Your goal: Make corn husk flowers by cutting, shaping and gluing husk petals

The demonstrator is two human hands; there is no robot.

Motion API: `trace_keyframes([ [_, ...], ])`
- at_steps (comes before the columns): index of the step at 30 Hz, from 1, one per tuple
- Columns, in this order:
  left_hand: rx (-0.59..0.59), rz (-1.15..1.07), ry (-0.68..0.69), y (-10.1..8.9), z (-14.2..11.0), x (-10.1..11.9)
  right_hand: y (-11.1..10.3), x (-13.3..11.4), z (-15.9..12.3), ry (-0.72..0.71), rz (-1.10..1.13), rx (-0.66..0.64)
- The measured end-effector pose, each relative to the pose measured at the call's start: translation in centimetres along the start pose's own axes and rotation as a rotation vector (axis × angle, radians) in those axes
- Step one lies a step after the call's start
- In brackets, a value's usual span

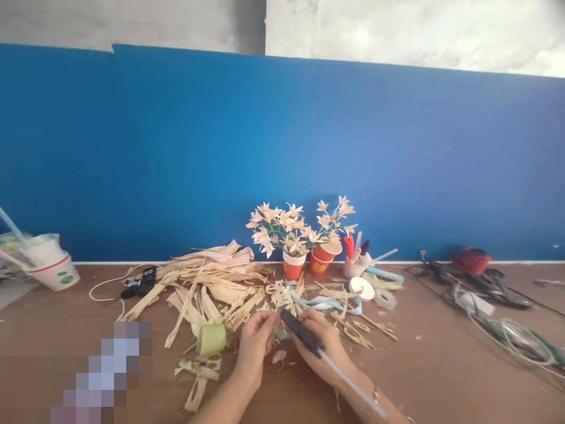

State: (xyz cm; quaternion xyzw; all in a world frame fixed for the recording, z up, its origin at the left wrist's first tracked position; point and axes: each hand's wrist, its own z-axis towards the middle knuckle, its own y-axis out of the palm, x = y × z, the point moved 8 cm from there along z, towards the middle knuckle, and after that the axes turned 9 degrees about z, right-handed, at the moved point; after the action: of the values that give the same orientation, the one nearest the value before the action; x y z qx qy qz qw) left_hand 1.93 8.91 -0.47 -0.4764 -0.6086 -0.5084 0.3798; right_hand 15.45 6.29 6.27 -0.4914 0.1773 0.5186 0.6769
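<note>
Two hands (257, 340), glue gun (303, 334) in the right, left one's grip unclear

Glue gun (303, 335): matt plastic body; the glue stick (351, 383) at its rear is smooth, translucent plastic. Left of the glue gun, husks (216, 277) look dry, papery and ridged; beyond it, cups (293, 268) appear smooth coated paper. Behind these, the panel (212, 153) looks smooth, low-gloss; the tabletop (441, 371) beneath, matt.
</note>
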Motion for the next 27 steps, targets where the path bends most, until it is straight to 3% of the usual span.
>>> trace_keyframes([
  [27, -0.003, 0.015, -0.02, -0.05, -0.19, -0.14, 0.4, 0.82, -0.33, 0.033, 0.01, -0.032],
])
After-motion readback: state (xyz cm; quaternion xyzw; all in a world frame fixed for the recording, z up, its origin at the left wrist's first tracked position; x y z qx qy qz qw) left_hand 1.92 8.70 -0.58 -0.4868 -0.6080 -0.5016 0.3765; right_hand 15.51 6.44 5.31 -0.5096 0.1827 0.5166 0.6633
